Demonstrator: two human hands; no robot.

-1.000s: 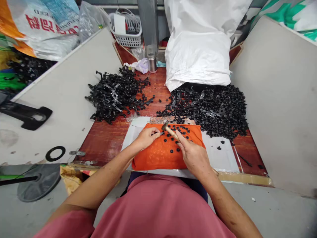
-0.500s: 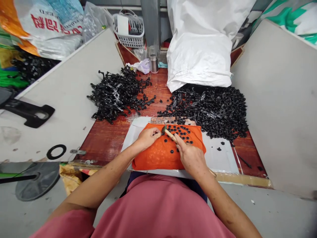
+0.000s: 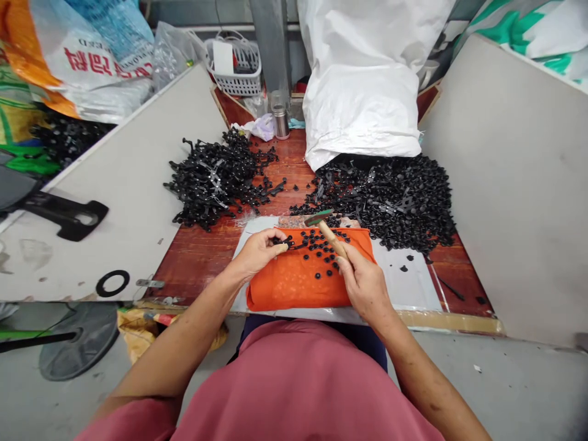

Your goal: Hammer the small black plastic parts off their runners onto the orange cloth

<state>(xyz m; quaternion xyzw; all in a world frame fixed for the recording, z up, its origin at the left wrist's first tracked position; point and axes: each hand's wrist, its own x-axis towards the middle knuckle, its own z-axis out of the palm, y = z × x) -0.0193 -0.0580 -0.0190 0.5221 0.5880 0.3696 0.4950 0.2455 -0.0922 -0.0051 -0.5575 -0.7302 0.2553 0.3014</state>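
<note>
My left hand (image 3: 261, 252) pinches a black plastic strip with round knobs (image 3: 296, 245) over the left part of an orange cloth (image 3: 294, 291). Wrapped round the wooden handle of a small hammer (image 3: 334, 237) is my right hand (image 3: 365, 278). The hammer's dark green head is at the cloth's far edge, to the right of the strip. Several loose black round pieces (image 3: 318, 275) lie on the cloth between my hands. Part of the strip is hidden by my left fingers.
Behind the cloth, a pile of black knobbed strips (image 3: 206, 177) lies left and a pile of small black pieces (image 3: 404, 202) right. A white sack (image 3: 362, 92) stands over the right pile. Pale boards (image 3: 514, 184) flank the red-brown table (image 3: 184, 263). A steel flask (image 3: 280, 122) stands behind.
The hammer has lifted away from my left fingers, and my right hand has shifted slightly right. My left hand has drawn a little left, and the black strip shows more clearly.
</note>
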